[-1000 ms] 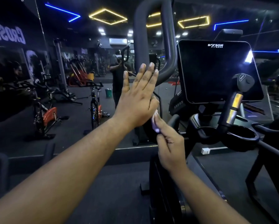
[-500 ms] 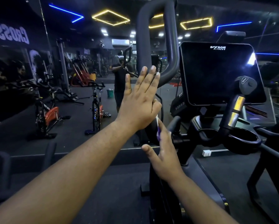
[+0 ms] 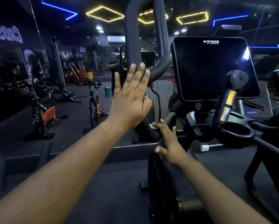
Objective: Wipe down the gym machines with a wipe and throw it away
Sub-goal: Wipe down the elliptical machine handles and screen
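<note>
My left hand is raised flat, fingers straight, its palm against the lower part of the dark looped handlebar of the cardio machine. My right hand lies lower on the machine's dark arm, fingers stretched over it and thumb splayed. A small white edge of the wipe shows at its fingertips, pressed against the bar; the rest of the wipe is hidden under the hand.
The machine's black console screen stands to the right, with a silver-banded grip and a ring cup holder below it. Spin bikes stand on the left floor. A green bin shows far back by the mirror.
My right hand went from pinching the wipe near my left palm to lying flat lower down on the machine's arm. My left hand stayed flat on the handlebar.
</note>
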### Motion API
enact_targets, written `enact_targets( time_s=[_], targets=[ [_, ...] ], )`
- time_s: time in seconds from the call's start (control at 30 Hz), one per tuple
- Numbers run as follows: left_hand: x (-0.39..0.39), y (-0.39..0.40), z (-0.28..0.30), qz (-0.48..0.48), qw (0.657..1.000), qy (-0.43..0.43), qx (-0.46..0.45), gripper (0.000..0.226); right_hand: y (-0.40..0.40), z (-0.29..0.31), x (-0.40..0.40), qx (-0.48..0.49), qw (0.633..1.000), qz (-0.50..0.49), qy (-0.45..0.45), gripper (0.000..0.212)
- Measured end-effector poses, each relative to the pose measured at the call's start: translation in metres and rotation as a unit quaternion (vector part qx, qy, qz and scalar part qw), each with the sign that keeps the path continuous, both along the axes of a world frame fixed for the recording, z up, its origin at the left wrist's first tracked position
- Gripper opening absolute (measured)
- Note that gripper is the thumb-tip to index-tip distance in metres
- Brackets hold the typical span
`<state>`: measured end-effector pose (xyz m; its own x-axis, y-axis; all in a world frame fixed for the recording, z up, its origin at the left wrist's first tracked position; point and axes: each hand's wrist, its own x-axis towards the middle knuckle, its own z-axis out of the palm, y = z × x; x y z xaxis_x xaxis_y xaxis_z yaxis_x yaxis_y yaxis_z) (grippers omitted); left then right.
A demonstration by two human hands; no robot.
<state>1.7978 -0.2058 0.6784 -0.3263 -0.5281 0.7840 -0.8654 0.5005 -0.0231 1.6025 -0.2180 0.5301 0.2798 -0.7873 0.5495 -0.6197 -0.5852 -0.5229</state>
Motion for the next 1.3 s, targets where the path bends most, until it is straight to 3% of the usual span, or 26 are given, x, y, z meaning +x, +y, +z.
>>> enact_targets(
  time_s=[0.17, 0.27, 0.47, 0.57, 0.7, 0.83, 0.9, 1.0, 1.1, 1.2, 1.3],
  targets=[
    [-0.001, 0.000, 0.000, 0.005, 1.000, 0.004, -0.001, 0.078, 0.043, 0.003, 0.038, -0.002, 0.993, 0.069, -0.092, 0.093],
    [-0.002, 0.000, 0.000, 0.007, 1.000, 0.001, 0.003, 0.079, 0.011, -0.011, 0.015, -0.048, 0.997, 0.032, -0.055, 0.095],
    [-0.001, 0.003, -0.002, 0.002, 1.000, 0.006, 0.009, 0.079, -0.027, -0.013, -0.019, 0.059, 0.998, -0.025, -0.019, 0.088],
    [-0.001, 0.002, -0.002, -0.008, 1.000, 0.011, 0.017, 0.079, 0.004, -0.008, 0.001, 0.028, 0.997, -0.013, -0.070, 0.097],
    [0.004, -0.001, 0.000, -0.023, 0.999, 0.010, 0.028, 0.077, 0.052, -0.004, 0.049, -0.003, 0.987, 0.000, -0.163, 0.061],
    [0.013, -0.002, 0.005, -0.018, 0.999, -0.037, 0.026, 0.072, 0.067, 0.019, 0.062, -0.040, 0.953, 0.034, -0.298, 0.047],
    [0.022, -0.004, 0.006, -0.022, 0.999, -0.035, 0.034, 0.070, 0.069, 0.041, 0.058, -0.069, 0.953, 0.057, -0.289, 0.043],
    [0.033, -0.008, 0.007, -0.043, 0.997, 0.000, 0.059, 0.071, 0.061, 0.085, 0.052, -0.186, 0.950, 0.040, -0.249, 0.042],
    [0.034, -0.009, 0.009, -0.055, 0.995, 0.054, 0.055, 0.070, 0.032, 0.137, 0.052, -0.278, 0.950, -0.027, -0.137, 0.042],
    [0.031, -0.007, 0.016, -0.063, 0.982, 0.166, 0.066, 0.070, 0.013, 0.160, 0.065, -0.218, 0.975, -0.042, -0.026, 0.048],
    [0.031, -0.005, 0.020, -0.089, 0.967, 0.223, 0.081, 0.072, 0.016, 0.138, 0.068, -0.201, 0.979, -0.025, 0.034, 0.053]
  ],
)
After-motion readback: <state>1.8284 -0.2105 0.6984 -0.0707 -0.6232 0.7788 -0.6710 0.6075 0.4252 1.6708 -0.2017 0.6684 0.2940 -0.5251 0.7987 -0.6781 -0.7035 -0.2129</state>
